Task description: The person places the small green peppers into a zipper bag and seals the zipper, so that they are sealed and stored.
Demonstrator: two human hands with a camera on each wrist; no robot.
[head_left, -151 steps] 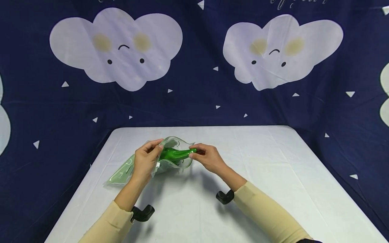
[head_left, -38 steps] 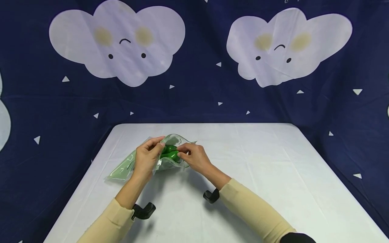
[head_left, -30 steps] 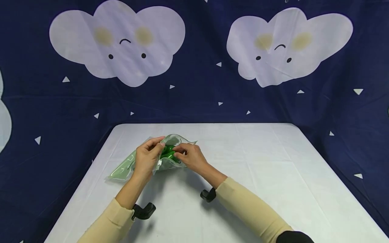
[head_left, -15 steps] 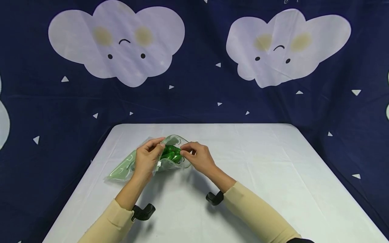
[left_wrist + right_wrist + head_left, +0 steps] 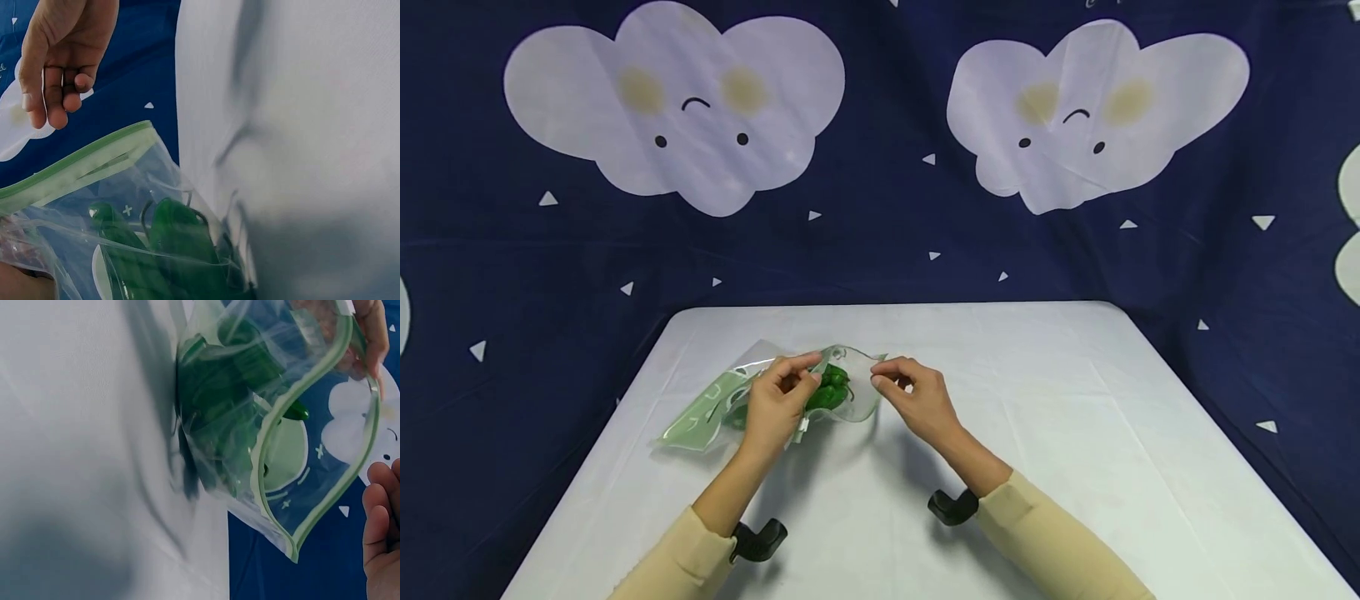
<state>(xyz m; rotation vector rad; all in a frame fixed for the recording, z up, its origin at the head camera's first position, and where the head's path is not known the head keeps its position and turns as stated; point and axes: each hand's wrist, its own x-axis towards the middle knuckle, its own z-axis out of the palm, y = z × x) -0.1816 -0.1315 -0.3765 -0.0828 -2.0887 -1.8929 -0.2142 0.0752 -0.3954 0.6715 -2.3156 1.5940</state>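
A clear zip bag (image 5: pixel 863 410) with a green zip strip and green printed base lies tilted on the left half of the table. Its mouth gapes toward the right, as the right wrist view shows. Several glossy green peppers (image 5: pixel 829 395) with thin curved stems lie inside, partly hidden by the left hand. That left hand (image 5: pixel 780 406) pinches the bag's rim between thumb and fingers. Just off the right corner of the mouth is the right hand (image 5: pixel 922 398), its fingers loosely bent with nothing in them. In the left wrist view, a gap separates this right hand (image 5: pixel 67 59) from the zip edge.
A white-covered table (image 5: pixel 1037 417) carries the bag. Behind it hangs a dark blue curtain (image 5: pixel 887 275) printed with clouds and small triangles. Black wrist mounts (image 5: pixel 953 507) stick out beneath both forearms.
The right hand held a pepper at the bag's mouth, pushed it inside, then let go and drew back to the right. The left hand and bag shifted slightly right.
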